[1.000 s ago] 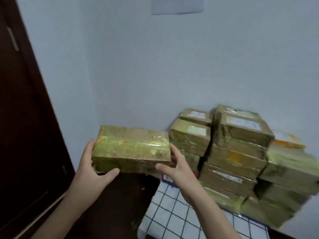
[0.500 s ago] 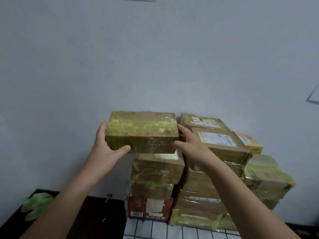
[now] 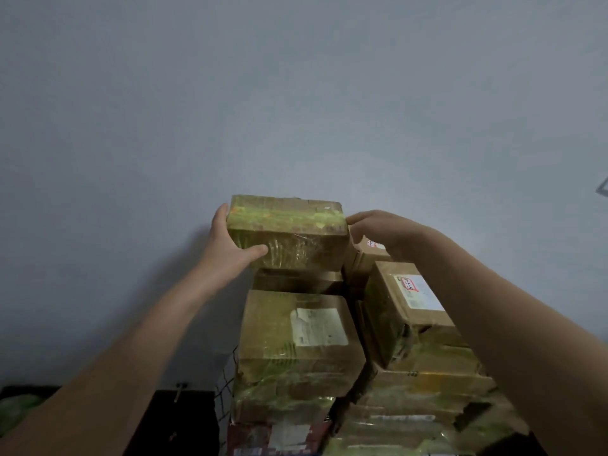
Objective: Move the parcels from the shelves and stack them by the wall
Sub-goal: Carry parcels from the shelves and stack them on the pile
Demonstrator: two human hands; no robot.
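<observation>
- I see the top parcel (image 3: 288, 233) w/ yellow-green tape up on the left column of the stack (image 3: 345, 357), against the pale wall (image 3: 296, 93); its underside seems to rest on a brown parcel (image 3: 297, 282) just below, though I can't tell if full weight is down
- Left hand (image 3: 227, 250): grip clasped on the top parcel's left end; thumb across the front face, fingers up the left side
- Right hand (image 3: 391, 232): fingertips touch the parcel's upper right corner; palm is off the box, so a light contact rather than a firm clasp; I can't tell if the thumb presses from behind
- Below, a big parcel w/ a white label (image 3: 301, 334) sits nearer to me; under it more taped boxes, lowest ones blurred
- Right column: labelled parcel (image 3: 406, 311) w/ red-and-white sticker, partly hidden by my right forearm; a small box (image 3: 368, 250) behind it, just beside the top parcel's right end
- Stack stands next to the wall; dark surface (image 3: 184, 419) at lower left; something green (image 3: 18, 413) at the far left edge, too blurred to ID
</observation>
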